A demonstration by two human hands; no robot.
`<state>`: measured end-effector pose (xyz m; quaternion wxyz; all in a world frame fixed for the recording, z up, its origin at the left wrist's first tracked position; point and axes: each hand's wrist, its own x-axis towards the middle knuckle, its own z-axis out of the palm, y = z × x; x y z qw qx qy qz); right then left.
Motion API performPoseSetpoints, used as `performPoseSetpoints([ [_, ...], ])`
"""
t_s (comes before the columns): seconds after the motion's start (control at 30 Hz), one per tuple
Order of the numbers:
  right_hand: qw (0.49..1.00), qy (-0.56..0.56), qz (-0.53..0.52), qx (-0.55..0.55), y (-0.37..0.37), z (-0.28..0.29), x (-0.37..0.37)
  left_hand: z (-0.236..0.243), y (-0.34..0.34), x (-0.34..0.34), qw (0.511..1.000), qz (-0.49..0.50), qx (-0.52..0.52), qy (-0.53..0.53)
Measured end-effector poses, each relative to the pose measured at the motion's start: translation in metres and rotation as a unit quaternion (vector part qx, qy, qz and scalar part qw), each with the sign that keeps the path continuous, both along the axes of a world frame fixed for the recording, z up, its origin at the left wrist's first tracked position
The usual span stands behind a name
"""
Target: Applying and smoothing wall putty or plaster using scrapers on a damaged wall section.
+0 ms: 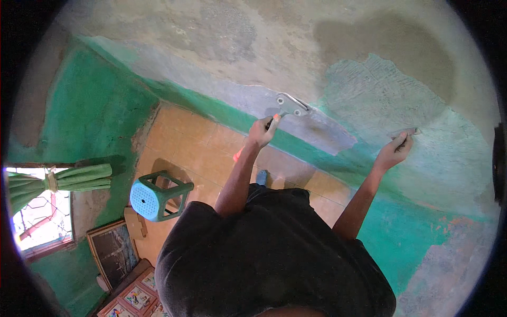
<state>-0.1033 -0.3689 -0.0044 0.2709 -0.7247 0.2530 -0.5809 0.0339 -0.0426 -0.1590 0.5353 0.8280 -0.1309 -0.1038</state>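
My left hand is wrapped round the handle of a wide metal scraper. Two round studs or holes show on its blade, and there is orange by my thumb. The blade is held in front of the grey-purple lower strip of wall; whether it touches, I cannot tell. Farther right, my right hand is closed on a small, thin, grey flat tool held at the wall. Its exact kind is too small to make out. Beside it the wall carries a rough pale green patch and a darker grey-brown patch.
A blue-green plastic stool stands on the orange tiled floor to my left. Beyond it are a framed picture, a cardboard piece and a window with a tied green curtain. A decorated panel lies lower left.
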Motion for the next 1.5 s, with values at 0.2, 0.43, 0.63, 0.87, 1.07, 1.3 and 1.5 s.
performPoseSetpoints([
  [0.2, 1.0, 0.009, -0.002, 0.007, 0.007, 0.008, 0.004, -0.019, 0.009, 0.004, 1.0, 0.008, 0.015, 0.023],
  [0.43, 1.0, -0.003, -0.021, -0.019, -0.003, 0.0, 0.001, 0.013, 0.004, -0.004, 0.999, -0.004, 0.034, 0.004],
  [0.63, 1.0, 0.008, 0.008, 0.009, 0.001, 0.001, 0.002, 0.022, 0.003, -0.003, 0.999, 0.005, 0.05, 0.012],
  [0.87, 1.0, 0.001, 0.003, -0.004, 0.003, 0.004, 0.002, -0.003, 0.003, -0.002, 0.999, 0.028, 0.018, 0.008],
  [1.07, 1.0, 0.014, -0.005, 0.009, 0.001, 0.001, -0.001, 0.014, -0.003, -0.004, 0.999, 0.014, 0.039, -0.002],
  [1.3, 1.0, -0.002, -0.005, 0.006, 0.002, 0.001, 0.003, -0.007, 0.003, -0.005, 0.999, 0.01, 0.047, 0.007],
  [1.5, 0.999, -0.011, 0.008, 0.029, -0.001, -0.002, -0.002, 0.01, -0.003, -0.004, 0.999, -0.002, 0.048, -0.005],
])
